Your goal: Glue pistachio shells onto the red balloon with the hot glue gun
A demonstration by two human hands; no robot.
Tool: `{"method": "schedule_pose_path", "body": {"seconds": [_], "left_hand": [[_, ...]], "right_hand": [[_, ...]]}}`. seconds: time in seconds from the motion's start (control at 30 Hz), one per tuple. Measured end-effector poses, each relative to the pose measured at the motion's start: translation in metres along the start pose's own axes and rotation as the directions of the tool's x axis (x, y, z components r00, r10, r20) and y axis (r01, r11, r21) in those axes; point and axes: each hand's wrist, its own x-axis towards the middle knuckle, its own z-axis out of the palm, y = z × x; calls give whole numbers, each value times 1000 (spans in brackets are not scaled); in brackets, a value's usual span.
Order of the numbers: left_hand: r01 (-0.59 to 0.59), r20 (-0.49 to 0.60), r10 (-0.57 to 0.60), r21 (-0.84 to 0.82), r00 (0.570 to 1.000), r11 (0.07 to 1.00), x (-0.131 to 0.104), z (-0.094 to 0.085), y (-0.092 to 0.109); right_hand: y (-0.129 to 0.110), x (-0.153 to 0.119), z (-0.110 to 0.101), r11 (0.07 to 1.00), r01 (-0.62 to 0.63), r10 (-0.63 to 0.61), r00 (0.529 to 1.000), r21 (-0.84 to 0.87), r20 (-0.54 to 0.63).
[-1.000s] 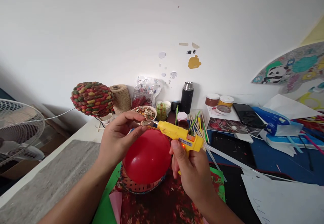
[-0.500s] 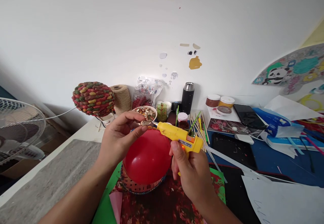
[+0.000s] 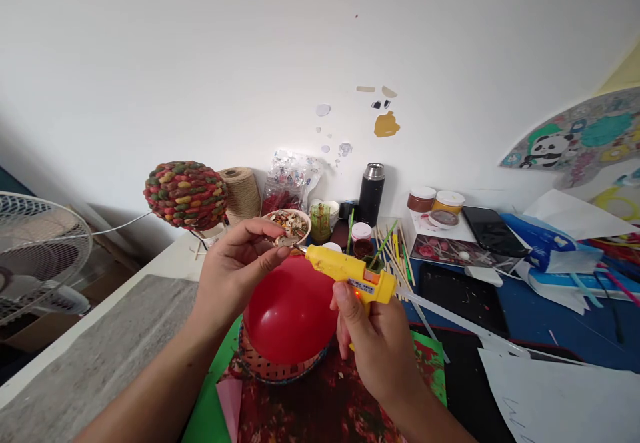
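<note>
My right hand (image 3: pixel 377 336) is wrapped round a yellow hot glue gun (image 3: pixel 345 268), whose small light glows orange. A clear glue stick (image 3: pixel 450 316) trails from its back. Between thumb and fingertips, my left hand (image 3: pixel 237 266) pinches a small pale shell-like piece (image 3: pixel 286 241). The gun's nozzle (image 3: pixel 300 249) points at that piece and seems to touch it. Below both hands a red balloon (image 3: pixel 290 316) rests in a woven basket (image 3: pixel 280 373). Just behind the left fingertips is a bowl (image 3: pixel 306 216) of mixed small pieces.
At the left back stands a ball (image 3: pixel 186 195) covered in coloured pieces, beside a twine spool (image 3: pixel 241 193) and a fan (image 3: pixel 43 256). A black thermos (image 3: pixel 372 195), paint jars (image 3: pixel 421 199), wooden sticks (image 3: pixel 395 263) and a phone (image 3: pixel 493 231) line the back. Paint-stained paper (image 3: pixel 310 413) lies in front.
The glue gun has shifted slightly left and down, its nozzle now closer in at the pinched piece. My left hand has barely moved; the balloon stays in the basket.
</note>
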Motion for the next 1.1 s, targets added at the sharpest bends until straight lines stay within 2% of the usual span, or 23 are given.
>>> {"method": "schedule_pose_path", "body": {"seconds": [0.13, 0.33, 0.57, 0.8, 0.93, 1.1], "left_hand": [[23, 0, -23, -23, 1000, 999, 3, -1, -2], [55, 62, -52, -59, 997, 997, 4, 1, -3], [54, 106, -49, -42, 993, 998, 2, 4, 1], [45, 105, -45, -5, 993, 999, 0, 2, -1], [46, 108, -45, -7, 993, 999, -1, 2, -1], [30, 117, -29, -5, 993, 1000, -1, 2, -1]], "right_hand": [[-4, -1, -3, 999, -16, 15, 999, 37, 29], [-4, -2, -4, 995, -28, 28, 1000, 98, -7], [-4, -1, 1, 996, 54, -51, 997, 64, -51], [-3, -3, -1, 999, 46, -46, 999, -18, -24], [-1, -3, -1, 998, 61, -62, 996, -20, -64], [1, -2, -1, 998, 43, -45, 998, -38, -38]]}}
